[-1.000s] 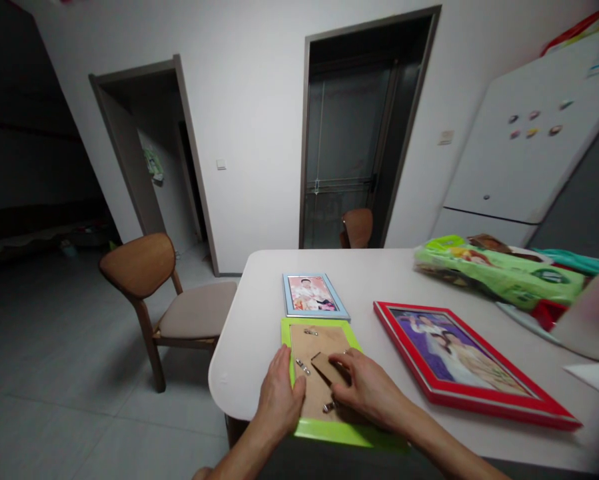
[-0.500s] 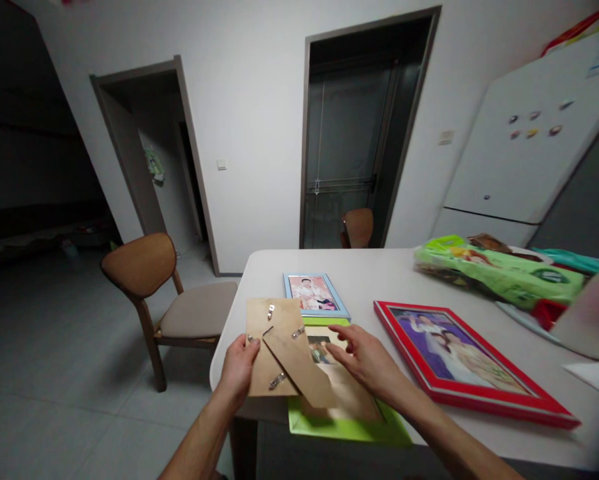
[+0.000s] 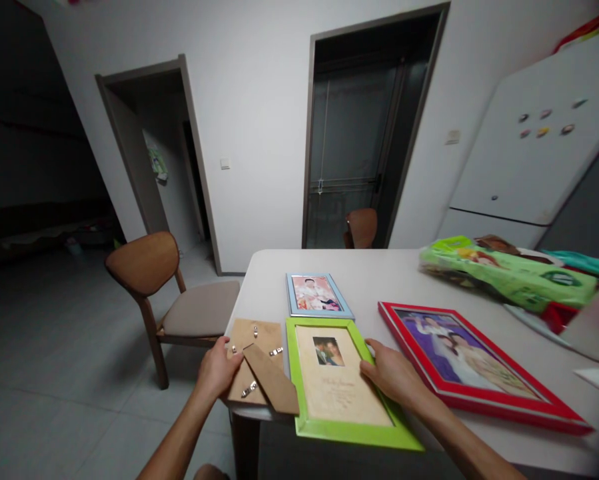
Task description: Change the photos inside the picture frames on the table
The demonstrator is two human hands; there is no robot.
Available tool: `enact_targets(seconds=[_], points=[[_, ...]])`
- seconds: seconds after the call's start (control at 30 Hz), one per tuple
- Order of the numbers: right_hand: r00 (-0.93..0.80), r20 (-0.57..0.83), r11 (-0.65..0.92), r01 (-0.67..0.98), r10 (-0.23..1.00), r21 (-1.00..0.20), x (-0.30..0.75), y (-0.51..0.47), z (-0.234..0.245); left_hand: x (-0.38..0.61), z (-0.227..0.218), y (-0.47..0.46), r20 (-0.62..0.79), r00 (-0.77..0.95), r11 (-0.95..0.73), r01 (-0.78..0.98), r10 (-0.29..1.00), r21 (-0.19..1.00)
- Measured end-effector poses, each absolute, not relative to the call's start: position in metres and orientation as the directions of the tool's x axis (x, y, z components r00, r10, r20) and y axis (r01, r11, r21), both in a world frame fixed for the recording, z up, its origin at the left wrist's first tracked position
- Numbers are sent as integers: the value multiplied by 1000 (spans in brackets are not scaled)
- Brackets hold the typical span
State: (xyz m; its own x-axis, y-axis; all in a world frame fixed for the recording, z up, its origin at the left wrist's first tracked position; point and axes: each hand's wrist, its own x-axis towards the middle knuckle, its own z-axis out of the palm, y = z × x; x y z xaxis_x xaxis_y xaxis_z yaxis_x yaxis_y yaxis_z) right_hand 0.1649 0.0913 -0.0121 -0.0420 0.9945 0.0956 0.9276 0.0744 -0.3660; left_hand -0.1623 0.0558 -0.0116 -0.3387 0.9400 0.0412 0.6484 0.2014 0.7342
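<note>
My left hand (image 3: 216,369) grips the brown backing board (image 3: 257,363) with its fold-out stand and metal clips, holding it down at the table's left edge. Beside it lies the green photo frame (image 3: 346,424), open at the back, with a cream paper insert bearing a small photo (image 3: 328,351). My right hand (image 3: 390,371) rests on the frame's right edge, fingers curled against it.
A small blue framed photo (image 3: 315,295) lies behind the green frame. A large red framed photo (image 3: 472,363) lies to the right. Green packets (image 3: 506,277) sit at the far right of the white table (image 3: 389,270). A wooden chair (image 3: 166,300) stands left of the table.
My left hand lifted the backing board off the green frame and set it down to the left. My right hand moved from the board to the frame's right edge.
</note>
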Motion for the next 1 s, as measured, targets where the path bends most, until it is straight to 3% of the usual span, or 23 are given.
enact_targets(seconds=[0.1, 0.2, 0.3, 0.4, 0.57, 0.7, 0.83, 0.93, 1.0], points=[[65, 38, -27, 781, 997, -624, 165, 88, -4, -153, -7, 51, 127, -324, 166, 737, 938, 655], [27, -184, -182, 342, 983, -922, 163, 79, 8, -127, 0, 46, 236, -230, 36, 784, 944, 620], [-85, -254, -257, -33, 964, -966, 158, 69, 21, -78, 12, 39, 322, -68, -180, 714, 944, 677], [-111, -209, -221, -101, 971, -970, 152, 62, 35, -21, 26, 35, 238, 22, -216, 503, 971, 837], [-133, -136, -150, -102, 982, -983, 147, 64, 45, 30, 43, 45, 200, 97, -222, 474, 975, 852], [-51, -132, -131, 27, 990, -991, 156, 75, 28, 5, 55, 57, 189, 22, -181, 419, 982, 890], [85, -81, -105, 343, 993, -933, 173, 87, 6, -51, 55, 62, 89, -122, -53, 267, 989, 962], [133, 35, -60, 653, 991, -755, 181, 93, -6, -85, 36, 60, 18, -154, 22, 258, 988, 966], [128, 81, -48, 774, 988, -631, 184, 95, -11, -98, 18, 58, -21, -169, 70, 289, 985, 955]])
